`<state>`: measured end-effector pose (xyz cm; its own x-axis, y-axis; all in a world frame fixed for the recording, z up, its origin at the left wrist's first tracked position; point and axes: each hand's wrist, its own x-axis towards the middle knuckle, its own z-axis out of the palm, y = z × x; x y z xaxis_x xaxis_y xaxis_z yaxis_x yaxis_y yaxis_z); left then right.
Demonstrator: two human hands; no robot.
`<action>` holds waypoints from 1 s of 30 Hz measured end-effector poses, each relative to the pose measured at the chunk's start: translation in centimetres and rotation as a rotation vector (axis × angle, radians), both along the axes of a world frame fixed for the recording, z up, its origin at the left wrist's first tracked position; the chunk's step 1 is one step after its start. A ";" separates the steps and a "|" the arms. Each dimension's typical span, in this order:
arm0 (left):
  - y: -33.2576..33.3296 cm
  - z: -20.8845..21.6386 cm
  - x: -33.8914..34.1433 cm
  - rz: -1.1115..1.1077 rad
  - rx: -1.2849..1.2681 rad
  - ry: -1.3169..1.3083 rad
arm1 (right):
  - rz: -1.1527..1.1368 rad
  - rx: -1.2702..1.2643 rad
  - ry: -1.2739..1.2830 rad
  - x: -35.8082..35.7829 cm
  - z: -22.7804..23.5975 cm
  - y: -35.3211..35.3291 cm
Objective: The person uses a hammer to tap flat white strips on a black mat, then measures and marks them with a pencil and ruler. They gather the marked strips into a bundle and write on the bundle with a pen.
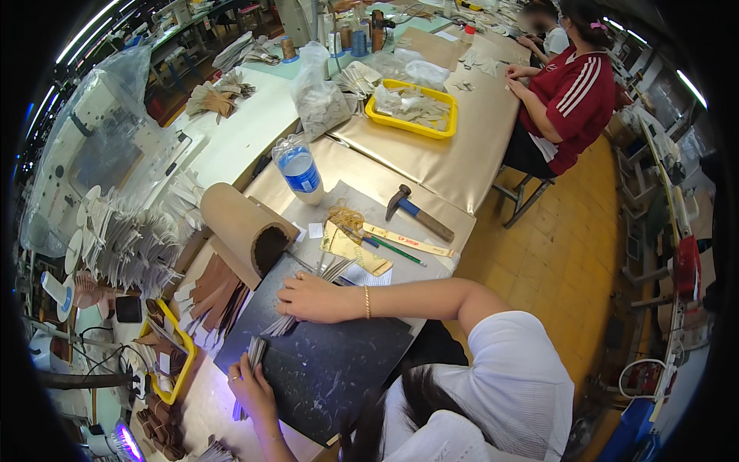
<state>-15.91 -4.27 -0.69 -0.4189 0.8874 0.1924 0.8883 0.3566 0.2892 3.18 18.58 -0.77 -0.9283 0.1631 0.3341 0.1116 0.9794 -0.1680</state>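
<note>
My left hand (pixel 252 391) is closed around a small stack of grey strips (pixel 257 353) at the left edge of a dark, scuffed mat (pixel 339 369). Farther up the mat, my right hand (pixel 314 299) curls over a fanned bundle of grey strips (pixel 280 326), whose ends stick out below the fingers. Beyond that wrist lies another bundle of pale strips (pixel 336 269). My right palm hides part of the strips under it.
A cardboard tube (pixel 245 227), brown strips (pixel 212 296) and a yellow tray (pixel 185 362) lie left. Beyond are a hammer (pixel 419 214), a green pencil (pixel 400 252), a bottle (pixel 300 173) and a yellow basket (pixel 450 119). A person in red (pixel 573 100) sits at the far right.
</note>
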 end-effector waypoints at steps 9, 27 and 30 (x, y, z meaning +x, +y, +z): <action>-0.2 -1.0 0.8 0.036 0.031 0.097 | -0.032 -0.093 0.106 1.3 -1.1 -0.4; 5.8 6.1 8.3 -0.001 0.848 -1.621 | 0.150 -1.425 0.421 1.7 8.3 -6.9; 5.3 7.2 9.6 0.015 0.863 -1.744 | 0.142 -1.424 0.448 2.3 7.7 -6.9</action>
